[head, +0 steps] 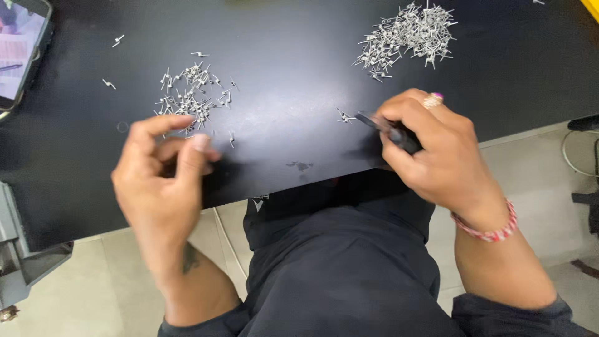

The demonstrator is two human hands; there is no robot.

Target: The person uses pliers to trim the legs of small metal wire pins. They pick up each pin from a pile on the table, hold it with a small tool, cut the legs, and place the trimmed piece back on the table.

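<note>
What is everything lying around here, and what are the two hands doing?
Table: one, black, fills the upper view.
Left pile: many small silver metal parts, table left of centre.
Right pile: many alike, top right.
Single part: one, silver, at the tool's tip.
Phone: one, screen lit, top left corner.
Tool: one, dark, slim, in the right hand.
Bracelet: one, red and white, right wrist.
Left hand: fingers pinched together, blurred.
Right hand: grips the tool.
</note>
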